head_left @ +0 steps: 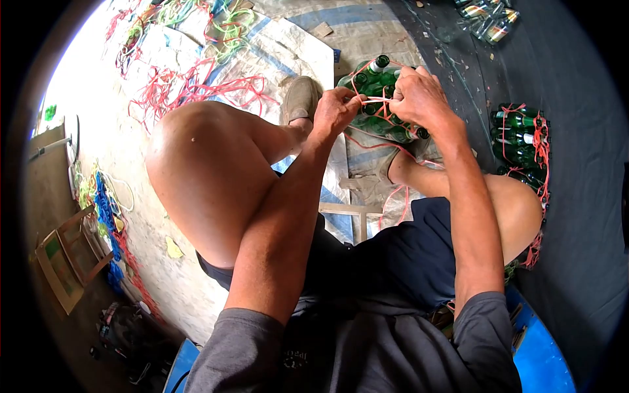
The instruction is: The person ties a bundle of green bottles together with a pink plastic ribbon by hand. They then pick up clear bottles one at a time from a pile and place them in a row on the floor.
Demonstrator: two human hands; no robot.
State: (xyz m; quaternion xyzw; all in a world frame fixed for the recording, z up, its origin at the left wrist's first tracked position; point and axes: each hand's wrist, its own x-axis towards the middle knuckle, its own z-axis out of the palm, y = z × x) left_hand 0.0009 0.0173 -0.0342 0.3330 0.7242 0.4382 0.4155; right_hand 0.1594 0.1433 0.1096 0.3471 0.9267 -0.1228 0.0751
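A bundle of several green glass bottles [388, 131] stands on the floor between my feet, with pink plastic twine [373, 100] wound around the necks. Above the bottles, my left hand [337, 110] is closed, pinching one part of the twine between thumb and fingers. My right hand [419, 97] is closed as well, gripping the twine a short way to the right. A stretch of it runs taut between the two hands. My right hand hides some of the bottles behind it. A loose tail of twine trails from the bundle toward my right foot.
Tangled pink twine [171, 92] lies on the floor at the upper left, with green strands beyond it. Another tied bundle of green bottles [522, 141] rests on a dark sheet at the right. Several clear bottles [491, 21] lie at the upper right. A wooden frame [73, 259] is at the left.
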